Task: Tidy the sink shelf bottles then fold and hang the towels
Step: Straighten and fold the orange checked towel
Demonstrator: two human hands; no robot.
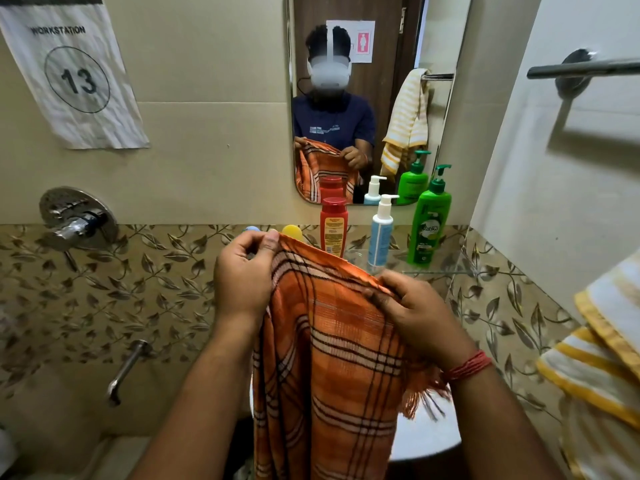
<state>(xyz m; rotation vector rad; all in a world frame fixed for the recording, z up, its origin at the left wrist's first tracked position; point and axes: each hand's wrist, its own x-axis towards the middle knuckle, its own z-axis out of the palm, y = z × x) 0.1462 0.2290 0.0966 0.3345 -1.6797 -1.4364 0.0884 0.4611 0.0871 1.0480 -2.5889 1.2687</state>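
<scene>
Towel: I see the orange plaid cotton towel (pixel 332 358) hanging in front of the glass shelf (pixel 440 271), held by its top edge.
Left hand (pixel 244 271): pinches the towel's upper left corner.
Right hand (pixel 419 315): grips the top edge, right end.
Shelf: red shampoo bottle (pixel 333 226), white-and-blue pump bottle (pixel 381 230) and green pump bottle (pixel 429 223) stand along it.
Right edge: yellow-striped white towel (pixel 602 368) hangs.
</scene>
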